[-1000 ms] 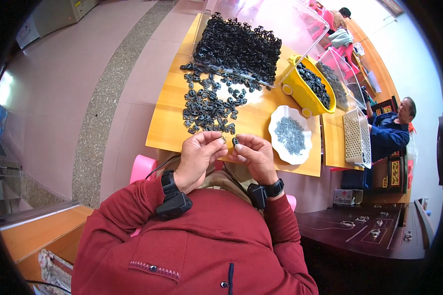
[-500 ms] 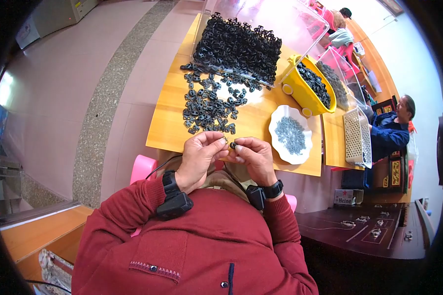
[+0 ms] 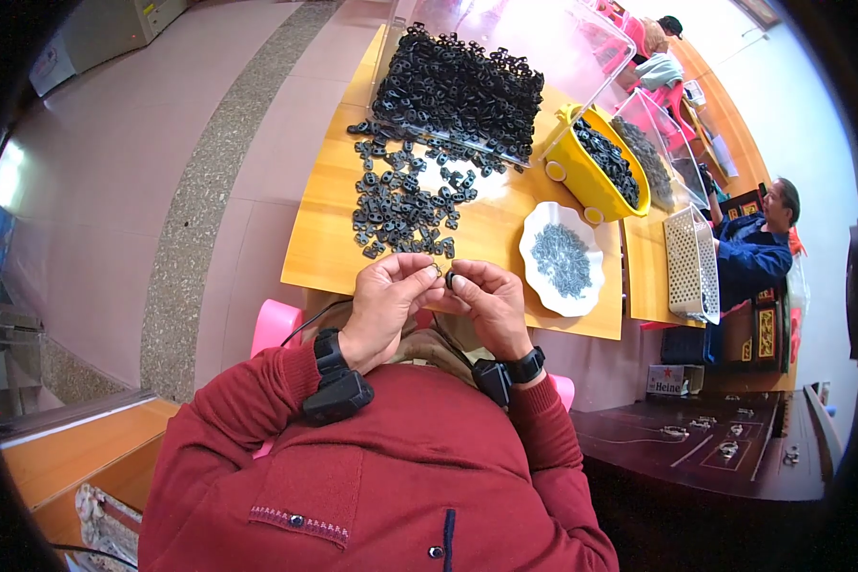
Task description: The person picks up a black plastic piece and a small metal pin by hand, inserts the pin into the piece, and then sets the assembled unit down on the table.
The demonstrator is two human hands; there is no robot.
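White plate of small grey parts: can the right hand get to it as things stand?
Probably yes. The white plate lies on the table just ahead-right of the right hand, nothing between them, though that hand pinches a small black part with the left hand.

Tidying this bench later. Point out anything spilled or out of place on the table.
Black rubber parts lie scattered loose across the wooden table, spread out from the heaped clear tray rather than contained. The small metal pieces stay on the white plate. Both hands, left hand and right hand, pinch one small black part.
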